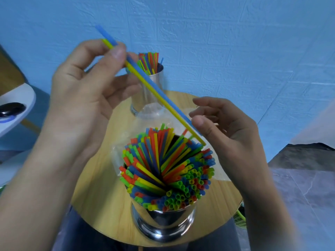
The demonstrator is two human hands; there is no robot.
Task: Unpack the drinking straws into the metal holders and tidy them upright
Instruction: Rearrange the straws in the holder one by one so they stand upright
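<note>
The left hand (81, 84) pinches one long blue plastic straw (163, 95) and one yellow plastic straw (170, 109) between thumb and fingertips, and both slant down to the right hand (226, 127). That hand's thumb lies against their lower ends; whether it grips them cannot be determined. On the round wooden table (101, 178), the near shiny metal holder (163, 223) is packed with fanned-out multicoloured straws (168, 169), the far metal holder (155, 82) contains a smaller upright bunch of straws (148, 60), and a clear plastic bag (150, 113) lies between the two.
</note>
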